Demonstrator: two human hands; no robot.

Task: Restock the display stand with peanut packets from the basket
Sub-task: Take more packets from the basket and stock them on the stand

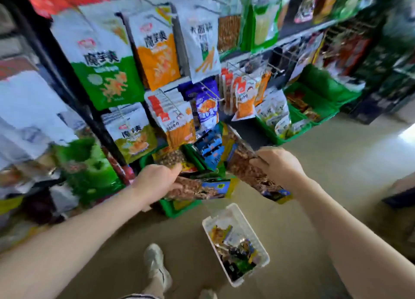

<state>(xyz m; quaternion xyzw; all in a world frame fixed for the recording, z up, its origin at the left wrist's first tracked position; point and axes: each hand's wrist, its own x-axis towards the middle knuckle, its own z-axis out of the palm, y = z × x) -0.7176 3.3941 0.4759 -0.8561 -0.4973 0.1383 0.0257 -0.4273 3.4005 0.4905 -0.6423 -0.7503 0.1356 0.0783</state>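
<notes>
Left hand [157, 181] is closed on a peanut packet [197, 188] held flat, just over the green bin [177, 206] at the stand's foot, likely lining it up to drop in. Right hand [278, 163] pinches a second packet [251, 170] by its top edge so it hangs free, ready next. White basket [260, 240] sits on the floor below and between both hands, within reach, more packets inside.

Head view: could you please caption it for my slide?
Both hands, left and right, hold peanut packets above the white basket.
</notes>
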